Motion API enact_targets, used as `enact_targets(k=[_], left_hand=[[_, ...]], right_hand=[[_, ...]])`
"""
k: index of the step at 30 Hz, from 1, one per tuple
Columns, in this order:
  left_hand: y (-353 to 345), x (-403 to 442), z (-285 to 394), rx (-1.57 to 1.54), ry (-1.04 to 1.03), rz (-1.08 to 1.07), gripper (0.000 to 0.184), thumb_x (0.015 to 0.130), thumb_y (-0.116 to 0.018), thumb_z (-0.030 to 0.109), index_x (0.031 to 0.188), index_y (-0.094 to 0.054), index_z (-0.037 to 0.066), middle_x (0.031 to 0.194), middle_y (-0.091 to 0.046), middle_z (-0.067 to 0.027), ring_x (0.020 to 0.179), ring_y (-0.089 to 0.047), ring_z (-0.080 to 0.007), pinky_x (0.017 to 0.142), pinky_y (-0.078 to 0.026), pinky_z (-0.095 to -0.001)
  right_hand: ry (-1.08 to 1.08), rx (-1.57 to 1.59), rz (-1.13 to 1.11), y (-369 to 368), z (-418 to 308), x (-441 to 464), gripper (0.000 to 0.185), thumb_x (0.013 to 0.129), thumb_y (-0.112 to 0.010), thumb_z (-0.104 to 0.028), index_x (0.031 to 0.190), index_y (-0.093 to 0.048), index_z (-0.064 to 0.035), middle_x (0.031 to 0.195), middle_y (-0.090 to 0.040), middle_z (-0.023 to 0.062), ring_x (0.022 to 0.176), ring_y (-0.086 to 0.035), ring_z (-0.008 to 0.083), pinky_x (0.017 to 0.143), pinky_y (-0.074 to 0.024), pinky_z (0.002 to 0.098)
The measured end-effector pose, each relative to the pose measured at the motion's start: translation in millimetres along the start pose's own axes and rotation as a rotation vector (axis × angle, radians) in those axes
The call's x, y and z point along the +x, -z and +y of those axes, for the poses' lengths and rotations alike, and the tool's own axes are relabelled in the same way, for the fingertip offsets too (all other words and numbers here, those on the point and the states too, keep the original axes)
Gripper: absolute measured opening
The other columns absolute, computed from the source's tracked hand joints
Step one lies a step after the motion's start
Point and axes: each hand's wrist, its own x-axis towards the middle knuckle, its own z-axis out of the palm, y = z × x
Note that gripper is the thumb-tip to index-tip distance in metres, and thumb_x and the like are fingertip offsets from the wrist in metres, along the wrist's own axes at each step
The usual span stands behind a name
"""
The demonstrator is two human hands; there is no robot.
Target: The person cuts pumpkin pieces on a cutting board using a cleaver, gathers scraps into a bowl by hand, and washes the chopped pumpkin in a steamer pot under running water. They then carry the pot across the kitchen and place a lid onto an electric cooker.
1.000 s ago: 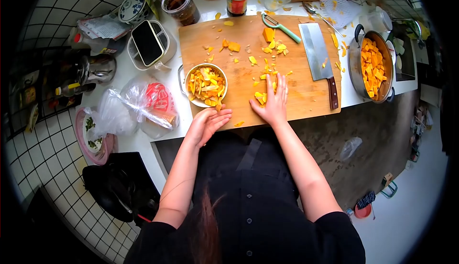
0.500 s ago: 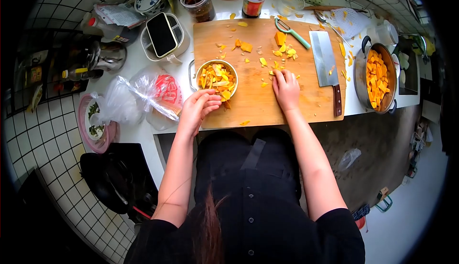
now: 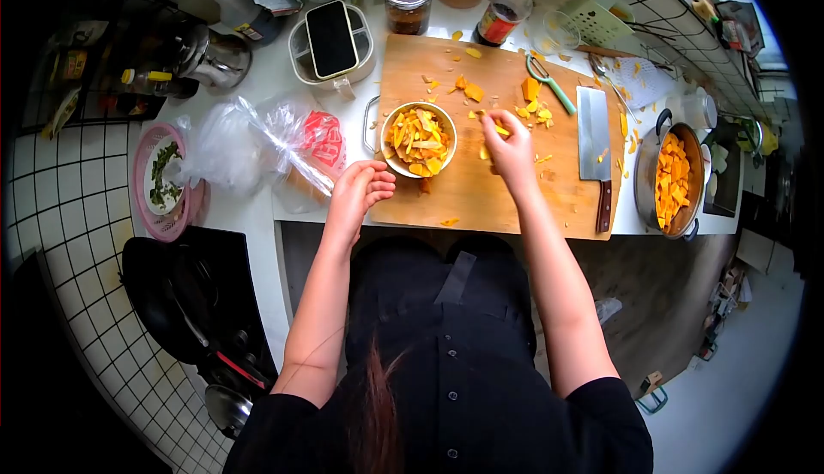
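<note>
My right hand (image 3: 508, 150) is raised a little over the wooden cutting board (image 3: 481, 199), fingertips pinched on pieces of yellow-orange pumpkin peel. My left hand (image 3: 360, 193) holds nothing; its fingers are loosely extended and apart, just beside the lower left of a white bowl (image 3: 385, 157). Pumpkin scraps (image 3: 417, 138) fill this bowl to the rim. Small peel bits and seeds lie scattered over the board. Beyond my right hand are a pumpkin chunk (image 3: 530, 88) and a green-handled peeler (image 3: 560, 94). A cleaver (image 3: 593, 135) lies flat on the board's right side.
At right, a steel pot (image 3: 648, 174) holds orange pumpkin chunks. Plastic bags (image 3: 227, 148) and a pink basket (image 3: 142, 191) sit at left. A phone (image 3: 331, 40) rests on a container; jars (image 3: 407, 6) and a sauce bottle (image 3: 502, 18) line the back.
My right hand has lifted from the board and moved toward the bowl with peel in its fingertips. My left hand stays beside the bowl. The whole view has shifted and turned slightly.
</note>
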Motion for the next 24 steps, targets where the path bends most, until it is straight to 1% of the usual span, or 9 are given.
enact_targets(k=[1, 3, 4, 5, 7, 9, 14, 20, 24], left_hand=[[0.7, 0.1, -0.4, 0.011, -0.005, 0.003, 0.022, 0.094, -0.038, 0.013, 0.103, -0.052, -0.003, 0.09, -0.059, -0.0129, 0.078, -0.06, -0.0164, 0.073, -0.051, -0.0265], [-0.5, -0.5, 0.7, 0.029, -0.027, 0.012, 0.022, 0.094, -0.038, 0.013, 0.102, -0.052, -0.003, 0.09, -0.059, -0.0124, 0.078, -0.058, -0.016, 0.073, -0.05, -0.027], [-0.8, -0.4, 1.3, 0.034, -0.037, 0.013, 0.022, 0.094, -0.038, 0.013, 0.102, -0.052, -0.002, 0.09, -0.059, -0.0122, 0.078, -0.058, -0.0159, 0.073, -0.05, -0.0271], [-1.4, -0.4, 2.2, 0.04, -0.048, 0.013, 0.022, 0.095, -0.037, 0.013, 0.102, -0.052, -0.002, 0.09, -0.059, -0.012, 0.078, -0.058, -0.0158, 0.073, -0.05, -0.0271], [-3.1, -0.2, 3.9, 0.038, -0.065, 0.012, 0.022, 0.095, -0.037, 0.013, 0.102, -0.052, -0.002, 0.09, -0.059, -0.0115, 0.078, -0.058, -0.0154, 0.073, -0.05, -0.027], [-3.1, 0.9, 5.2, 0.041, -0.077, 0.006, 0.022, 0.095, -0.037, 0.012, 0.102, -0.052, -0.002, 0.089, -0.059, -0.0113, 0.078, -0.058, -0.0151, 0.073, -0.05, -0.0269], [0.7, -0.3, 4.7, 0.039, -0.12, 0.0, 0.021, 0.095, -0.038, 0.012, 0.102, -0.053, -0.001, 0.088, -0.059, -0.0106, 0.078, -0.057, -0.0146, 0.072, -0.05, -0.027], [6.4, -1.7, 2.5, 0.022, -0.122, 0.017, 0.021, 0.095, -0.038, 0.012, 0.102, -0.053, -0.002, 0.088, -0.059, -0.0105, 0.077, -0.057, -0.0144, 0.072, -0.05, -0.027], [6.0, -1.9, 5.4, 0.025, -0.119, 0.016, 0.021, 0.095, -0.037, 0.012, 0.102, -0.053, -0.001, 0.088, -0.059, -0.0104, 0.077, -0.057, -0.0145, 0.072, -0.05, -0.027]], right_hand=[[0.011, 0.009, -0.032, -10.5, -16.7, -5.7, 0.017, 0.083, -0.062, -0.015, 0.088, -0.061, 0.0007, 0.075, -0.062, 0.0046, 0.065, -0.056, 0.0087, 0.058, -0.0459, 0.0241], [0.453, -0.067, 0.024, -34.3, -28.5, -6.9, 0.013, 0.082, -0.061, -0.012, 0.086, -0.06, 0.001, 0.079, -0.063, 0.0086, 0.07, -0.061, 0.0154, 0.059, -0.0479, 0.0278], [0.537, -0.073, 0.005, -43.0, -39.7, -9.4, 0.012, 0.081, -0.061, -0.011, 0.082, -0.059, 0.0009, 0.081, -0.062, 0.0127, 0.075, -0.062, 0.0228, 0.061, -0.0491, 0.0311], [0.608, -0.151, 0.004, -51.6, -38.7, -7.8, 0.01, 0.08, -0.062, -0.01, 0.084, -0.058, -0.0004, 0.081, -0.06, 0.0134, 0.073, -0.061, 0.0263, 0.063, -0.0487, 0.0322], [0.68, -0.244, 0.017, -66.0, -40.7, -9.7, 0.011, 0.081, -0.062, -0.008, 0.086, -0.058, 0.0005, 0.08, -0.059, 0.0133, 0.074, -0.059, 0.0259, 0.066, -0.0482, 0.0313], [0.732, -0.3, -0.013, -74.9, -39.4, -11.2, 0.013, 0.079, -0.063, -0.011, 0.088, -0.057, -0.0045, 0.083, -0.056, 0.0116, 0.074, -0.058, 0.029, 0.064, -0.048, 0.035], [0.892, -0.466, -0.097, -80.5, -25.9, -13.3, 0.014, 0.074, -0.065, -0.007, 0.085, -0.058, -0.0033, 0.085, -0.055, 0.0112, 0.083, -0.056, 0.0296, 0.071, -0.0468, 0.0363], [0.903, -0.421, -0.091, -78.3, -31.9, -19.0, 0.017, 0.075, -0.065, -0.01, 0.089, -0.059, -0.0023, 0.096, -0.058, 0.0127, 0.092, -0.056, 0.0314, 0.081, -0.0458, 0.0385], [0.892, -0.448, -0.122, -86.7, -22.5, -16.3, 0.023, 0.078, -0.061, -0.012, 0.098, -0.059, -0.0015, 0.108, -0.056, 0.0159, 0.104, -0.053, 0.0323, 0.088, -0.0438, 0.0419]])
